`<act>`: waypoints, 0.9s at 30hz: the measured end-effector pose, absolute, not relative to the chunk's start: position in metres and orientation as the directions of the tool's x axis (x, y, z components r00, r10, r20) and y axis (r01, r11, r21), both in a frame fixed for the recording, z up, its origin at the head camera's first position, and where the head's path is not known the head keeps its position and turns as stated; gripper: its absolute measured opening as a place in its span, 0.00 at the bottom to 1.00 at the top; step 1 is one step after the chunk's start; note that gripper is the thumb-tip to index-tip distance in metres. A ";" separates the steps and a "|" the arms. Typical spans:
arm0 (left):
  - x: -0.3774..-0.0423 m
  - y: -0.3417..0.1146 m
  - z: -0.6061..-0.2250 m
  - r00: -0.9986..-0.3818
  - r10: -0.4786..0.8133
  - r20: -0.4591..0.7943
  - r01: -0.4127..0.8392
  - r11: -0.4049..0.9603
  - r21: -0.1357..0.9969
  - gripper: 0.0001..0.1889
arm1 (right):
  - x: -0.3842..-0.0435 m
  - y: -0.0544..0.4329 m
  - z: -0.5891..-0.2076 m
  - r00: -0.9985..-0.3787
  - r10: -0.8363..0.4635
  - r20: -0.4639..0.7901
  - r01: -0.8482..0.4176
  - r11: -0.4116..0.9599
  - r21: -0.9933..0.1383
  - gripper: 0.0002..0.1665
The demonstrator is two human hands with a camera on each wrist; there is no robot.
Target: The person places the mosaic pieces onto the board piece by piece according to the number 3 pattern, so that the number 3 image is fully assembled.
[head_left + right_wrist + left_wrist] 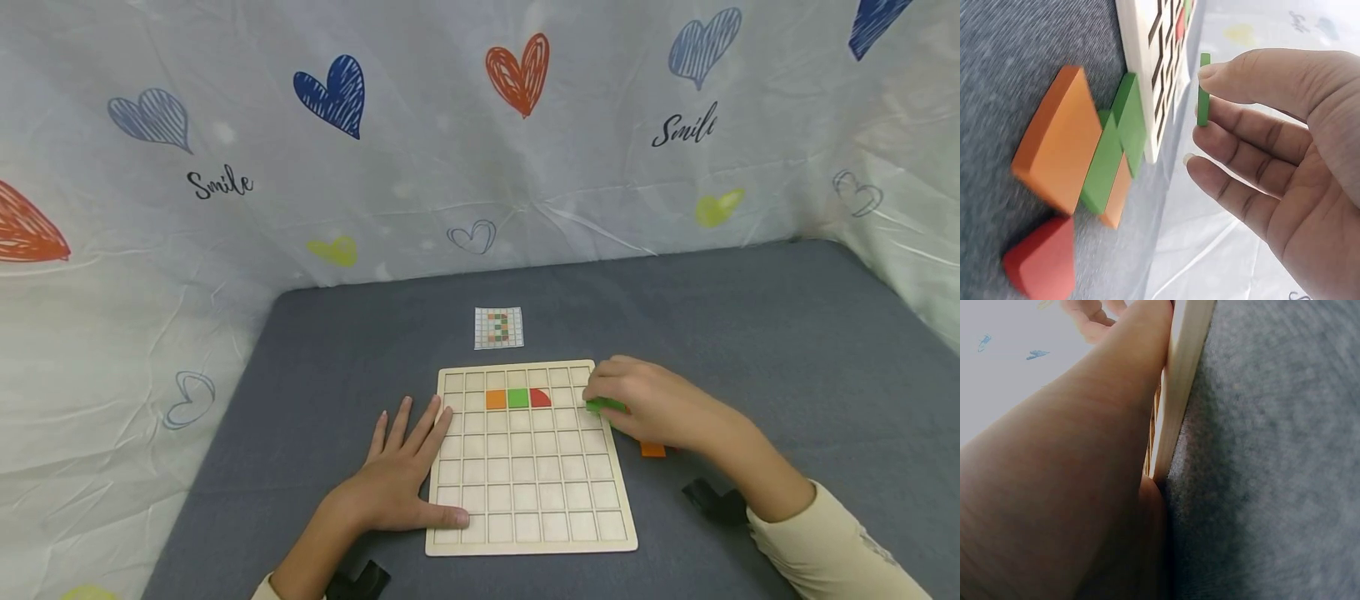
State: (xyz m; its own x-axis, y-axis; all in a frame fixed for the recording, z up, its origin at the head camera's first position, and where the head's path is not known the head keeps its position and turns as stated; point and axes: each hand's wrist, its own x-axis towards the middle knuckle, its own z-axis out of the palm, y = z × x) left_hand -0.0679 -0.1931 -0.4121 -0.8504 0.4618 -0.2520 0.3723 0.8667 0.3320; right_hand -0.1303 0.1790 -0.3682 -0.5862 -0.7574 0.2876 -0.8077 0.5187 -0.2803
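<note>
A light wooden grid board (531, 542) lies on the grey cloth. An orange square tile (497, 400), a green square tile (518, 398) and a red tile with one rounded corner (540, 398) sit side by side in its second row. My left hand (397, 487) rests spread on the board's left edge, thumb over a lower cell. Beyond the board's upper right edge, my right hand (652, 400) pinches a thin green tile (1204, 94) between thumb and fingers. The left wrist view shows mostly the hand against the board's side (1179, 394).
Beside the board's right edge lie loose tiles: an orange tile (1060, 144), two green ones and a red one (1044, 259), some overlapping. A small printed pattern card (498, 328) lies behind the board. A white curtain (420, 167) with hearts hangs behind the table.
</note>
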 end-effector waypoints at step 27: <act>-0.066 -0.192 -0.405 -0.847 0.483 -0.223 0.388 0.847 0.364 0.67 | -0.135 0.137 -0.374 -0.526 -0.824 0.211 -0.836 0.455 -0.308 0.12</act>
